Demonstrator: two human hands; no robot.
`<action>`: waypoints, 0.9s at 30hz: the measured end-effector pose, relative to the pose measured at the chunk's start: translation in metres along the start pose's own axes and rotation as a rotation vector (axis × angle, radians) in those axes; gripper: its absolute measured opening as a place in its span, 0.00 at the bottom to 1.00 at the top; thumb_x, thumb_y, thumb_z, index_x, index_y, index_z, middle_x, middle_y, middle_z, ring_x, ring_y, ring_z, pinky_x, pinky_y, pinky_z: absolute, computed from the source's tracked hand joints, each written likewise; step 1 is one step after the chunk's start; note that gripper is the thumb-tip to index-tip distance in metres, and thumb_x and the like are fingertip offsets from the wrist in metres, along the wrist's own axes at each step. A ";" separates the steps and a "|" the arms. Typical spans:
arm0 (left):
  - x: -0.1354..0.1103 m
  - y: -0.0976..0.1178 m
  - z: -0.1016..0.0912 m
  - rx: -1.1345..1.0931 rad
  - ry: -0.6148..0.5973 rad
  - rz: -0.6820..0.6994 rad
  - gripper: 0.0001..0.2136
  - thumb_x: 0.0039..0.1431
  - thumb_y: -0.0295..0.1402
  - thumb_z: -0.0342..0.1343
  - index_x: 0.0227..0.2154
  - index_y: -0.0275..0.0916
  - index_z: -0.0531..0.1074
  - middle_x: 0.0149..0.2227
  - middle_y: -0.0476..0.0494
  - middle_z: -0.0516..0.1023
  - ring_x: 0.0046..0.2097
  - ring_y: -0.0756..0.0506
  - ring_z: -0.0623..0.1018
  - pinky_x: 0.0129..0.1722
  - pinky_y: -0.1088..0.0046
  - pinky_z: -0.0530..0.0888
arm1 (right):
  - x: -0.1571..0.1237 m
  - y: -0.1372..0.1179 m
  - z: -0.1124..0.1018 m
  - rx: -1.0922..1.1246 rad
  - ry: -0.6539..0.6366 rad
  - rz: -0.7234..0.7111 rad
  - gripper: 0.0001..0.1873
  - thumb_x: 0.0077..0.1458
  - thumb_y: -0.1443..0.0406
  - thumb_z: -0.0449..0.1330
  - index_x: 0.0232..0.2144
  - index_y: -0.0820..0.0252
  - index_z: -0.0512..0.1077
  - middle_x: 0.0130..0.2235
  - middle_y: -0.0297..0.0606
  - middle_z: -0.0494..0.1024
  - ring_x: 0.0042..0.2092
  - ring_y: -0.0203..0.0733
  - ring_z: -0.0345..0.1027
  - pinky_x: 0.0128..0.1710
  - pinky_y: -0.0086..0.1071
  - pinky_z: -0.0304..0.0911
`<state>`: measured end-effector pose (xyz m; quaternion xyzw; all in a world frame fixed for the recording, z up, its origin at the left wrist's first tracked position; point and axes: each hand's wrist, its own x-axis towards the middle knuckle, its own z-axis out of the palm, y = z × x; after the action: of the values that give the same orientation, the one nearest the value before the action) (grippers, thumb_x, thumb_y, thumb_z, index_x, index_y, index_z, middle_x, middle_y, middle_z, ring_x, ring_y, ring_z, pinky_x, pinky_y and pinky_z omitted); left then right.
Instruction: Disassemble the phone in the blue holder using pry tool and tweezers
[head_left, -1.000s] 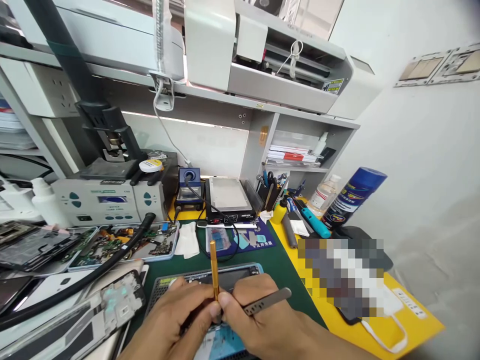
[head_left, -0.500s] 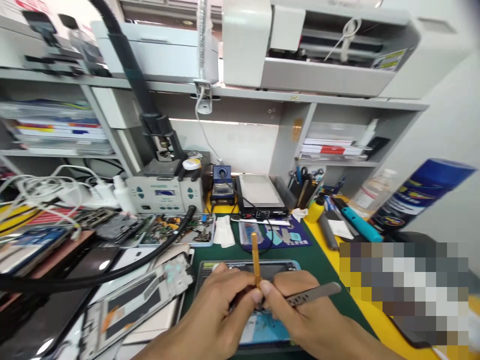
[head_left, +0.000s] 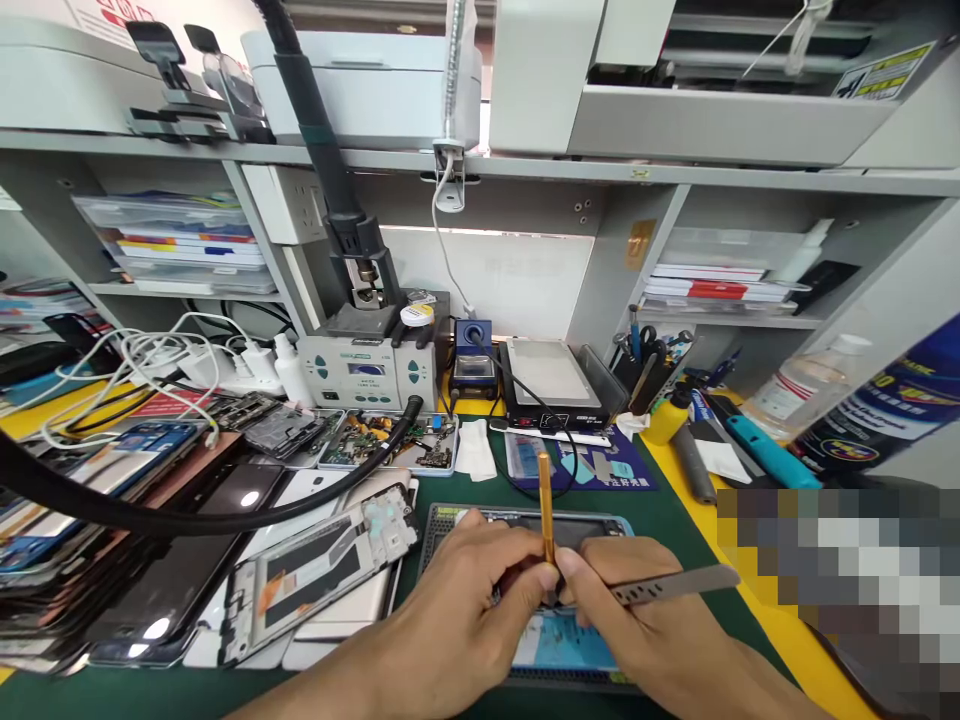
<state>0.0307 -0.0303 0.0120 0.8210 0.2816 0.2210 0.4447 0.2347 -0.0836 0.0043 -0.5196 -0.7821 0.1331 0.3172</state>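
My left hand [head_left: 480,590] is closed, thumb and index fingertip pinched at the base of a slim, upright gold-coloured piece [head_left: 546,500], either a flat strip or a thin rod. My right hand [head_left: 637,600] is closed too, with metal tweezers [head_left: 682,583] lying across it, their blunt end pointing right. Its thumb tip meets the left fingers at the gold piece's lower end. Under both hands lies an opened phone [head_left: 600,528] with a light-blue frame; a blue-and-white area [head_left: 562,645] shows below them. The fingers hide the phone's middle and the tweezers' tips.
Phone frames [head_left: 322,570] and a stack of phones [head_left: 180,560] lie left, crossed by a black hose [head_left: 225,520]. A tray of circuit boards [head_left: 390,440], a rework station [head_left: 367,360] and a heating plate [head_left: 555,385] stand behind. Right are a spray can [head_left: 885,400] and a bottle [head_left: 810,385].
The whole view has shifted, so the bench and hands appear further right. Both hands keep the same grip at the gold piece, and the tweezers stay in the right hand.
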 end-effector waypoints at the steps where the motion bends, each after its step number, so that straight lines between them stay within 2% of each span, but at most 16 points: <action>1: 0.000 0.000 -0.001 0.003 -0.001 0.001 0.12 0.76 0.33 0.46 0.32 0.42 0.64 0.31 0.55 0.67 0.37 0.47 0.69 0.51 0.67 0.58 | 0.000 0.000 0.000 -0.003 0.004 -0.001 0.28 0.75 0.62 0.48 0.20 0.56 0.64 0.19 0.30 0.70 0.22 0.36 0.65 0.26 0.33 0.54; 7: -0.003 0.000 -0.002 -0.004 0.001 0.023 0.11 0.75 0.31 0.47 0.33 0.43 0.66 0.32 0.56 0.70 0.37 0.48 0.70 0.52 0.67 0.58 | 0.001 0.002 0.002 -0.015 0.013 -0.007 0.27 0.75 0.62 0.48 0.21 0.57 0.67 0.19 0.31 0.70 0.22 0.37 0.67 0.25 0.34 0.54; 12: -0.002 0.001 -0.002 -0.001 0.006 0.047 0.11 0.75 0.30 0.46 0.34 0.43 0.68 0.32 0.56 0.72 0.37 0.48 0.70 0.52 0.68 0.58 | 0.001 0.001 0.002 -0.018 0.011 -0.016 0.28 0.75 0.62 0.47 0.20 0.56 0.64 0.20 0.31 0.71 0.23 0.37 0.67 0.27 0.34 0.56; 27: 0.000 0.001 -0.001 0.026 0.010 0.018 0.11 0.74 0.31 0.47 0.32 0.42 0.64 0.31 0.55 0.68 0.36 0.48 0.69 0.50 0.67 0.59 | 0.002 -0.001 0.001 -0.044 0.010 -0.023 0.27 0.75 0.62 0.47 0.20 0.55 0.63 0.20 0.31 0.71 0.22 0.37 0.66 0.25 0.34 0.55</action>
<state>0.0302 -0.0303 0.0134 0.8282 0.2791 0.2252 0.4306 0.2329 -0.0826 0.0047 -0.5183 -0.7890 0.1097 0.3113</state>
